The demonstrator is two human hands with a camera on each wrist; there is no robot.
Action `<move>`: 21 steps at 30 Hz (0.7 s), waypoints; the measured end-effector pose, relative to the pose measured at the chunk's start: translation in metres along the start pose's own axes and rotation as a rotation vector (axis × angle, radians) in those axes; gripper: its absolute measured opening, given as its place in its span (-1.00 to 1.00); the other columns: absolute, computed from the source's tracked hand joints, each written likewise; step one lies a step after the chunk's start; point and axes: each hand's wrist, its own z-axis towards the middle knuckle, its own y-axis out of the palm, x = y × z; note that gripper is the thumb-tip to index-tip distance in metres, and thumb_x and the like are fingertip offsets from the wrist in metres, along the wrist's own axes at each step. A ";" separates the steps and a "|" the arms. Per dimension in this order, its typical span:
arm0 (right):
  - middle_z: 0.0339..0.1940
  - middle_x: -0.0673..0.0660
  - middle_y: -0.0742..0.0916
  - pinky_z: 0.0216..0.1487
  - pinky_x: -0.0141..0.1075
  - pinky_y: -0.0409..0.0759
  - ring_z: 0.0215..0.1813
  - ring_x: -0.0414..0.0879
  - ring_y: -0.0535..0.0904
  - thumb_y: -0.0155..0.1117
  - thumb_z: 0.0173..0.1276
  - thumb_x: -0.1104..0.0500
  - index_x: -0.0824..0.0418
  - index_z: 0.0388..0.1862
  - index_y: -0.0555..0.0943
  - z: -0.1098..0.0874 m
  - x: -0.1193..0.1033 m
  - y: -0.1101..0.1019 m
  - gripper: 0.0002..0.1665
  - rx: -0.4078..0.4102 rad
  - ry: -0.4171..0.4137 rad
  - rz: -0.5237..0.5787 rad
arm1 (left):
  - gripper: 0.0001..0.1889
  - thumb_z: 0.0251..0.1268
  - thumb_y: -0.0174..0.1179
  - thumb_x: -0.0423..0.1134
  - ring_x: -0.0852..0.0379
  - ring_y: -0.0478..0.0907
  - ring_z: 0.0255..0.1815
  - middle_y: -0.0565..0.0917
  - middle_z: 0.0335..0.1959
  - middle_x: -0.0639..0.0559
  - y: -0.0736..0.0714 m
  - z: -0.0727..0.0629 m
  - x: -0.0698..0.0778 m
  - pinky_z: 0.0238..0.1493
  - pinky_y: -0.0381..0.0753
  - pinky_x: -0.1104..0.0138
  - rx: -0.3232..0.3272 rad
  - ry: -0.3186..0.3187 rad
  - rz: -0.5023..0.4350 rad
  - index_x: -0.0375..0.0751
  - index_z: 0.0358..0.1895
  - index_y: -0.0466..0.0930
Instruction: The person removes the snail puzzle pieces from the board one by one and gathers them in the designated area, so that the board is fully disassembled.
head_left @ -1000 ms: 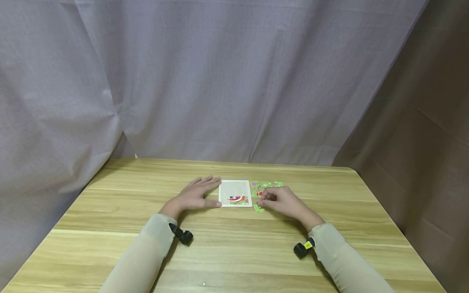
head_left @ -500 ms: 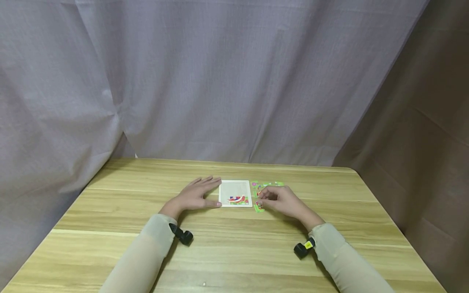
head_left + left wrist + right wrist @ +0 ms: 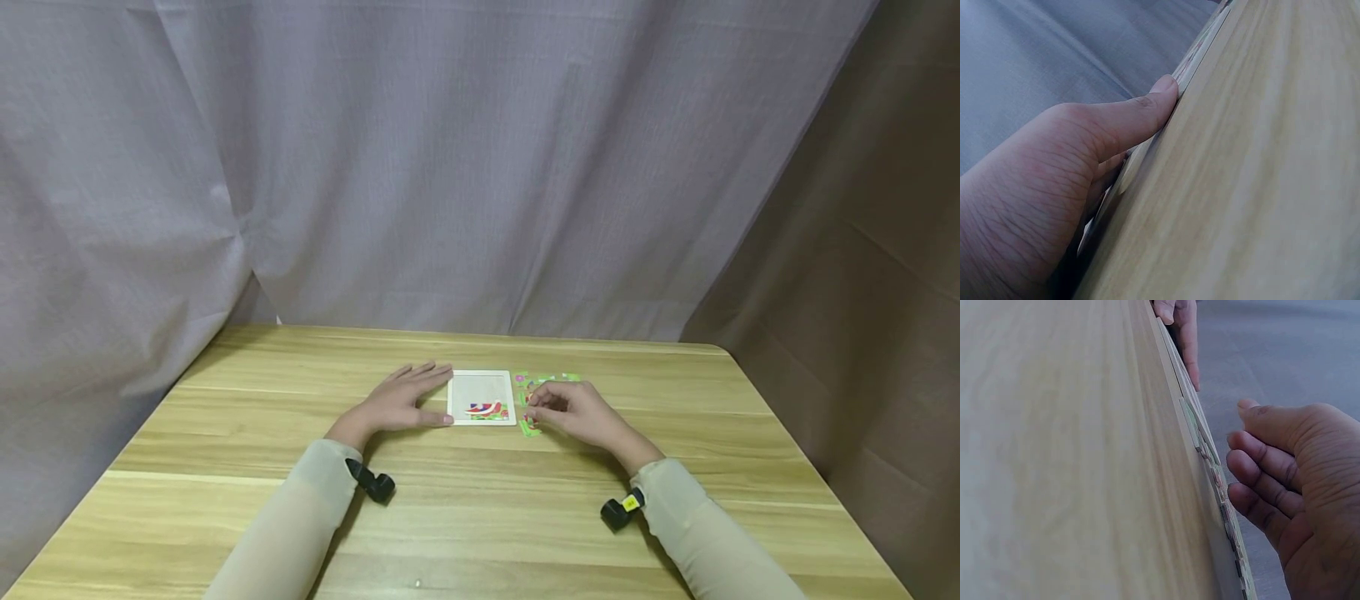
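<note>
A white puzzle tray (image 3: pixel 482 373) lies flat on the table, with colourful puzzle pieces (image 3: pixel 491 412) fitted along its lower right. Spread beside its left edge is my left hand (image 3: pixel 405 400), the thumb at the lower corner and a finger at the upper one. In the left wrist view the thumb (image 3: pixel 1163 87) presses at the tray's rim. My right hand (image 3: pixel 581 412) hovers over loose green and red pieces (image 3: pixel 529 428) just right of the tray. Its fingers are loosely curled, the thumb apart from them, and nothing shows between them in the right wrist view.
The loose pieces (image 3: pixel 1192 425) lie flat in a patch beside the tray, partly covered by the right hand in the head view. A wooden table (image 3: pixel 472 517) carries everything. Grey curtains (image 3: pixel 420 167) hang behind its far edge, and a darker one (image 3: pixel 862 275) on the right.
The right hand's thumb and fingertips have shifted very slightly over the loose pieces. The left hand and the tray stay in place.
</note>
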 end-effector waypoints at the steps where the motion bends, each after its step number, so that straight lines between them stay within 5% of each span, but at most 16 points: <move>1: -0.37 -0.10 0.78 -0.25 -0.33 0.70 -0.33 -0.19 0.69 0.47 0.31 0.17 0.05 -0.26 0.72 0.000 -0.001 0.000 -0.93 -0.002 0.003 0.000 | 0.00 0.21 0.09 0.48 -0.01 -0.08 0.64 0.09 0.63 0.10 0.000 0.000 0.000 0.59 -0.22 -0.03 0.002 0.001 0.000 0.04 0.62 0.08; 21: -0.30 -0.18 0.74 -0.14 -0.29 0.67 -0.23 -0.25 0.65 0.37 0.42 0.03 -0.02 -0.15 0.70 0.049 -0.023 0.014 -0.89 -0.151 -0.007 -0.118 | -0.01 0.21 0.09 0.49 -0.03 -0.06 0.63 0.09 0.62 0.13 -0.003 0.002 0.001 0.59 -0.22 -0.05 0.011 0.008 -0.003 0.03 0.61 0.09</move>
